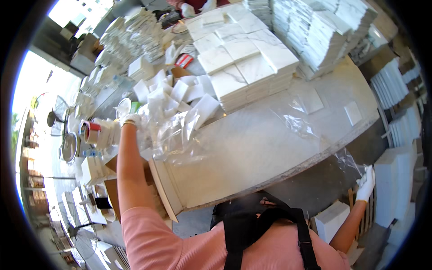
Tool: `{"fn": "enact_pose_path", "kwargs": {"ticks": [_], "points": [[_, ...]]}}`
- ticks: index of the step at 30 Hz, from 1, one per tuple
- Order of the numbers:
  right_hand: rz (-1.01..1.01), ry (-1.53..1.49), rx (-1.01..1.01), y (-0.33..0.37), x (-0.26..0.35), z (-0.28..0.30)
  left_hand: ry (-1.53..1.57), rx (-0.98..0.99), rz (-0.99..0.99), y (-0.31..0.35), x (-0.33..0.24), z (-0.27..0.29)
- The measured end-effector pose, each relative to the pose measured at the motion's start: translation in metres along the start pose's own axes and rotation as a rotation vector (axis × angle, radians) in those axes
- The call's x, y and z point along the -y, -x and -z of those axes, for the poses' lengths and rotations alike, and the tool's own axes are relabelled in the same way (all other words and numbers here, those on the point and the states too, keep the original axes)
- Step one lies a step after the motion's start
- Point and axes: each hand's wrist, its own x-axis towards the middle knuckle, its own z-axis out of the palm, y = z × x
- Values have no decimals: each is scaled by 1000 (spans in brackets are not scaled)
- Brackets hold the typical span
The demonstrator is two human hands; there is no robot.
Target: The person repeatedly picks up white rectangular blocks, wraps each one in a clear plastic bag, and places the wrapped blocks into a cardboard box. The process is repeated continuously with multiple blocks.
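Note:
My left hand (131, 119), in a white glove, reaches out to the far left at the edge of a heap of clear plastic film (177, 130). Its fingers are blurred against the white and clear stuff, so their grip does not show. White foam sheets (180, 92) lie just beyond the film. Low on the right, off the table's edge, my gloved right hand (366, 183) is closed on a crumpled piece of clear plastic wrap (347, 161), which trails up and left from the fingers.
Veined white marble tiles (245, 58) are stacked on the worktable (252, 144). Taller tile stacks (315, 38) stand at the far right. Near the table's left end sits an open cardboard box (164, 191). Another person's gloved hand (187, 10) shows at the far side. Fans stand left.

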Motion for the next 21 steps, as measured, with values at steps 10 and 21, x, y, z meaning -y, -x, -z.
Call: {"fn": "enact_pose_path", "kwargs": {"ticks": [10,21], "points": [[282,164,114,55,103,-52,602,-463,-883,210,-169,208],[780,500,224,147,246,-30,902,-430,-1964,329,-441,287]]}}
